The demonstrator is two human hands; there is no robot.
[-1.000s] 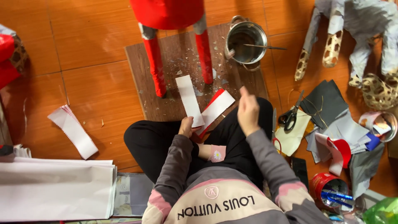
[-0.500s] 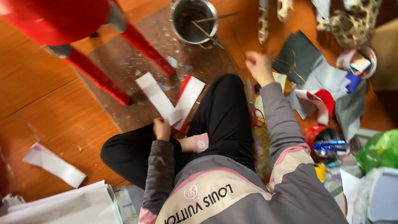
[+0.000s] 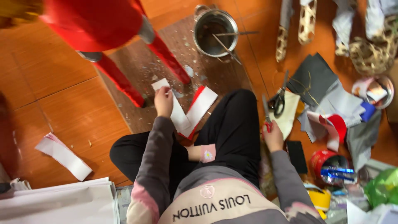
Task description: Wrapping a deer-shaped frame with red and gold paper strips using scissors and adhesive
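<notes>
While your left hand [image 3: 163, 101] keeps its pinch on the white strip [image 3: 173, 105], held over the brown board [image 3: 141, 74] beside the red-edged strip [image 3: 199, 108], your right hand [image 3: 272, 137] has dropped from mid-air to the floor on the right. It is now closed around a small red-handled tool [image 3: 265, 118] just near the scissors [image 3: 277, 99], so cutting looks to be the work in hand.
</notes>
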